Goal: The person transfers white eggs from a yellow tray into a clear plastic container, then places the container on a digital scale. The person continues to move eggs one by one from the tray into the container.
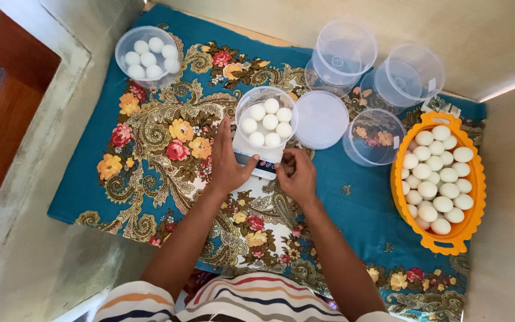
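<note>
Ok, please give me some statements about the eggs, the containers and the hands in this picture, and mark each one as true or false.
1. The orange basket holds many white eggs. True.
2. The container on the kitchen scale is empty. False: this clear container holds seven eggs.
3. Both hands touch the scale. True: the left hand rests at its left edge, the right hand at its front right.
4. The loose white lid lies left of the scale. False: it lies to its right.
5. The filled tub at the cloth's far left corner is stacked on another. False: it stands alone.
</note>
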